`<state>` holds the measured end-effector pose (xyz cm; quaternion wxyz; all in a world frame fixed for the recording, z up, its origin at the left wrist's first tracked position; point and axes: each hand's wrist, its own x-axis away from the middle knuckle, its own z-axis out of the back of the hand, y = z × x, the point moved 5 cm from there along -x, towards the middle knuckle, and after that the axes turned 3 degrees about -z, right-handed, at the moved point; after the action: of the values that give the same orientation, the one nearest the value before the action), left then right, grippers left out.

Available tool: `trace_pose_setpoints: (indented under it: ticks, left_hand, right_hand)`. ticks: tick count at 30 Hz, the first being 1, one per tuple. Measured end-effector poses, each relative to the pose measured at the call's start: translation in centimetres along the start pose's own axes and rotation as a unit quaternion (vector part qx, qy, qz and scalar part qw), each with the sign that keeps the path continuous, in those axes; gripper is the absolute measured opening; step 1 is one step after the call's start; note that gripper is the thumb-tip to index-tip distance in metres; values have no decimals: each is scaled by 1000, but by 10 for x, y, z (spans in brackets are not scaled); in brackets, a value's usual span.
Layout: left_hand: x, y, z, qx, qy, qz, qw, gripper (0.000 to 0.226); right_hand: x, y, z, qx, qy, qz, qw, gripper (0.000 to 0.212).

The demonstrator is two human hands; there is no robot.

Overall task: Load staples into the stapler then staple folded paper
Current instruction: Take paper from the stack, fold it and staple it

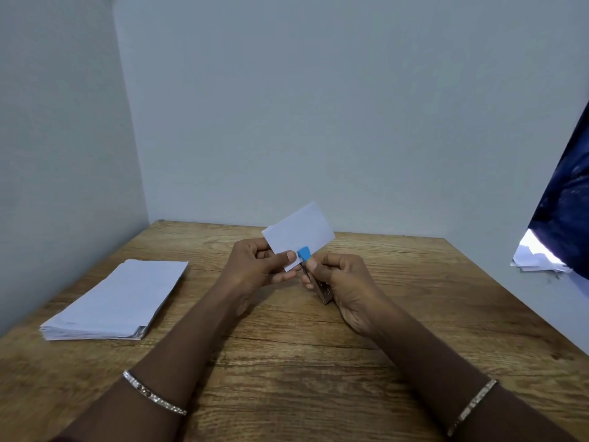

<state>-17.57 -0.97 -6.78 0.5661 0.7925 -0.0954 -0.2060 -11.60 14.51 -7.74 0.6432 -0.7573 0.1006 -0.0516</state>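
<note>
Silver-toned bangles point(153, 393) ringed both forearms above the grainy brown wooden counter point(287, 362). The right hand point(347, 282) curled its fingers point(318, 266) round a small metal stapler with a blue plastic tip point(304, 254), hiding most of its body. The left hand point(255, 266) pinched a folded white paper rectangle point(299, 232), held above the counter with its lower edge under the blue tip. A flat stack of white sheets point(118, 301) lay to the left. A dark blue cloth point(564, 202) was cut off at the right.

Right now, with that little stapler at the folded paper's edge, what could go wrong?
The thumb of the left hand lies right beside the blue nose of the stapler, so a squeeze might nip it. The folded paper is pinched at one corner only, held in the air, so it may twist and the staple land crooked.
</note>
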Motion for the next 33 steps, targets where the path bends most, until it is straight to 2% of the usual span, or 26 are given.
trace_pose_setpoints:
  ticks: [3, 6, 12, 18, 28, 33]
  left_hand:
    - [-2, 0, 3, 1, 13, -3, 1000, 21]
    - [-4, 1, 7, 2, 35, -8, 999, 18]
    - [-4, 1, 6, -6, 41, -4, 999, 20]
    - [-3, 2, 3, -15, 19, -6, 1000, 31]
    - [-3, 3, 0, -3, 37, -15, 999, 19]
    - [-2, 3, -3, -7, 31, -13, 999, 24]
  right_hand:
    - [2, -4, -1, -24, -31, -7, 999, 20]
    - [0, -7, 1, -64, -20, -30, 997, 25]
    - [0, -7, 5, -110, 1, -65, 992, 14]
    - [1, -5, -1, -91, -25, -64, 994, 19]
    - [-1, -4, -1, -78, -49, -53, 994, 22]
    - [-2, -4, 1, -76, -45, -43, 995, 29]
